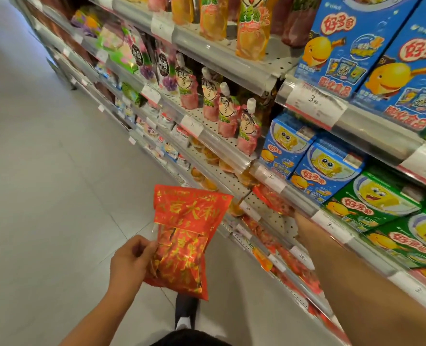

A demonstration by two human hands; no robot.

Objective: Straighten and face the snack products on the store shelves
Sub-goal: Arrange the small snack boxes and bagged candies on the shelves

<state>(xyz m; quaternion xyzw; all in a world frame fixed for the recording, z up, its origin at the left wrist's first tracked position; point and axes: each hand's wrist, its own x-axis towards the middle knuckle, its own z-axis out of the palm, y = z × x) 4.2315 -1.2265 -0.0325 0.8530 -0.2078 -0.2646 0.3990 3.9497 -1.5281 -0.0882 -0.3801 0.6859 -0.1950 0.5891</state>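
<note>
Your left hand (132,258) holds the red bag (185,239) out over the aisle floor (44,171), clear of the shelves. The bag's long axis runs nearly upright in the view, its sealed top edge away from you and tilted slightly right, its bottom corner down toward your shoe (185,313). The printed front with the gold characters faces you. Your fingers curl round the bag's left edge about midway down, thumb on the front, pinching the clear film there. Your left forearm comes up from the bottom left, wrist roughly straight.

Your right arm (356,278) stretches forward and to the left, into the low shelf (264,203) under the rail with the price tags (329,224). The hand itself is hidden behind that rail, so you cannot tell whether it is open or gripping anything. More red packets (274,203) lie on that shelf just where the arm goes in.

Above, pink pouches (228,116) stand in a row that steps forward, beside blue boxes (324,168) and green boxes (379,203).
</note>
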